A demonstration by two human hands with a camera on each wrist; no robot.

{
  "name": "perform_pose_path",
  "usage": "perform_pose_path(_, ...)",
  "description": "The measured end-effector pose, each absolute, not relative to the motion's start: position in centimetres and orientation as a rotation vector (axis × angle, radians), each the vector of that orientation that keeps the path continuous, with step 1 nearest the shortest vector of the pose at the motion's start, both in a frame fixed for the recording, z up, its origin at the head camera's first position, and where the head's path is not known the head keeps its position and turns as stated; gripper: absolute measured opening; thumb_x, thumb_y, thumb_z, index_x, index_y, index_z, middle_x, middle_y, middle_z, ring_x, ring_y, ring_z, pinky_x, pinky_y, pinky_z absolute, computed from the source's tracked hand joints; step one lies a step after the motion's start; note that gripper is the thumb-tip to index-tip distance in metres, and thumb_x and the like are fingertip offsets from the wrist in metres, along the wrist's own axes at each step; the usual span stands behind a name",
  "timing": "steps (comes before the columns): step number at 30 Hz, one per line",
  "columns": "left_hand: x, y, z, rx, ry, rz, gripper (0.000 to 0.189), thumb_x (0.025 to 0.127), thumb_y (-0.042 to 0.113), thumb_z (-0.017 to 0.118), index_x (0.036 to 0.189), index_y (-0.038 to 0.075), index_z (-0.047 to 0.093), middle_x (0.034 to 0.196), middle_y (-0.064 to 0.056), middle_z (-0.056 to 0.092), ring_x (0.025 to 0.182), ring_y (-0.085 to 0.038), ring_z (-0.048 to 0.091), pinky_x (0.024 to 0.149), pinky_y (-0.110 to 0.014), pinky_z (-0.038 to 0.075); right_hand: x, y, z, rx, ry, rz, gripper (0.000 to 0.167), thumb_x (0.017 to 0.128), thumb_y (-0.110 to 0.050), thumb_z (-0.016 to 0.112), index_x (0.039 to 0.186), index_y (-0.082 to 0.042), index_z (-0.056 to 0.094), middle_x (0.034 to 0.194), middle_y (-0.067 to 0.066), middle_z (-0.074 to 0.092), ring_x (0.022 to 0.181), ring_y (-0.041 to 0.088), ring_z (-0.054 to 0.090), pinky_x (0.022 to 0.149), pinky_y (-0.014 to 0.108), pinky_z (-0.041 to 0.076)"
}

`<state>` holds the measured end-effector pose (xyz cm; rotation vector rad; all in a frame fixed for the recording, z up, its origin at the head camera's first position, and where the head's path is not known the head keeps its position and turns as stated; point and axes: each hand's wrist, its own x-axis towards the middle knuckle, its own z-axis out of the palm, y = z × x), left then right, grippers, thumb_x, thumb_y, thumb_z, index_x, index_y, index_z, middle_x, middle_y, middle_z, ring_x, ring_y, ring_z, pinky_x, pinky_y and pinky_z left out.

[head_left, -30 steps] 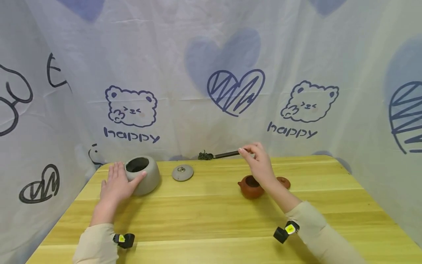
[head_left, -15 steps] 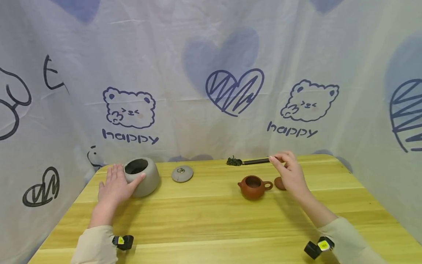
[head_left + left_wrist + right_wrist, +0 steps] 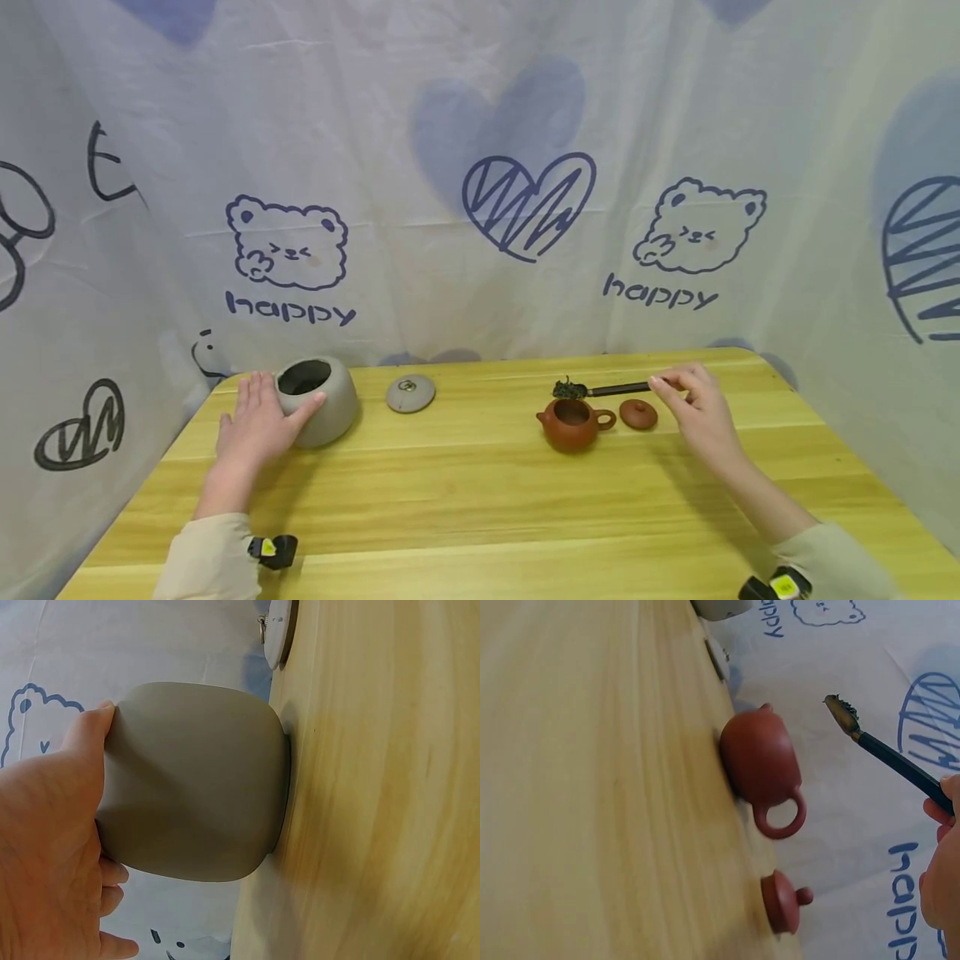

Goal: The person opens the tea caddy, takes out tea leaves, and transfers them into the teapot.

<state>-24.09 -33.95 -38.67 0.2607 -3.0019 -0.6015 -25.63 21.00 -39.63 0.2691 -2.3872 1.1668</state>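
Observation:
A grey rounded jar [image 3: 330, 412] with a wide dark opening stands at the table's left. My left hand [image 3: 258, 421] rests round its left side, thumb by the rim and fingers spread along the far side. At the right, my right hand [image 3: 697, 408] pinches the dark handle end of a tea scoop [image 3: 900, 766] in the air. Dark tea leaves [image 3: 570, 389] are heaped on the scoop's tip, which is just above and behind the open mouth of a red-brown clay teapot [image 3: 570, 432]. The teapot's lid [image 3: 638, 414] lies beside its handle, knob up.
Between jar and teapot, the jar's grey lid [image 3: 410, 393] with a small metal ring lies near the back edge of the wooden table [image 3: 450, 508]. A printed white curtain [image 3: 420, 275] hangs right behind the table.
My right hand has moved right and lower, bringing the loaded scoop from the table's back middle to over the teapot. The clay lid has come into full view. My left hand stays on the jar.

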Motion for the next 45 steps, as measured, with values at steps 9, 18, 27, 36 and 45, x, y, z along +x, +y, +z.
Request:
perform_pose_path(9,-24.2,-34.2,-38.8,0.260,-3.005,-0.598,0.116,0.089,0.079,0.031,0.151,-0.012,-0.004,0.155,-0.036,-0.012,0.146,-0.052,-0.006,0.108,-0.078,0.003,-25.8,22.1,-40.8,0.260,-2.403,1.106,0.024,0.097,-0.022,0.060,0.097,-0.001,0.071,0.101,0.007,0.057,0.090,-0.001,0.037,0.069,0.016,0.034)
perform_pose_path(18,-24.3,-34.0,-38.9,0.271,-2.992,-0.608,0.115,0.088,0.079,0.033,0.151,-0.011,-0.003,0.156,-0.036,-0.010,0.146,-0.052,-0.005,0.109,-0.078,0.002,-26.3,22.0,-41.5,0.276,-2.424,1.042,0.027,0.096,-0.025,0.062,0.097,0.000,0.071,0.097,0.010,0.056,0.095,0.016,0.040,0.070,0.023,0.032)
perform_pose_path(27,-24.3,-34.0,-38.8,0.268,-2.993,-0.613,0.115,0.088,0.078,0.033,0.151,-0.011,-0.004,0.156,-0.036,-0.010,0.146,-0.051,-0.006,0.109,-0.077,0.002,-26.3,21.4,-41.5,0.338,-2.345,0.972,0.015,0.088,-0.015,0.072,0.092,0.000,0.072,0.094,0.013,0.057,0.095,0.021,0.041,0.076,0.031,0.028)
perform_pose_path(36,-24.4,-34.2,-38.9,0.273,-2.989,-0.610,0.116,0.088,0.078,0.033,0.151,-0.012,-0.003,0.156,-0.037,-0.007,0.146,-0.052,-0.004,0.109,-0.077,0.004,-26.6,21.9,-41.8,0.562,-2.159,0.748,0.018,0.074,-0.011,0.081,0.085,0.002,0.073,0.087,0.013,0.060,0.087,0.027,0.045,0.078,0.034,0.031)
perform_pose_path(45,-24.4,-34.0,-38.8,0.273,-2.996,-0.618,0.116,0.088,0.078,0.034,0.151,-0.012,-0.003,0.156,-0.037,-0.008,0.146,-0.053,-0.005,0.109,-0.077,0.002,-27.0,22.7,-42.1,0.701,-2.048,0.582,0.065,0.093,-0.058,0.045,0.081,0.000,0.071,0.085,0.013,0.060,0.085,0.032,0.047,0.079,0.040,0.033)
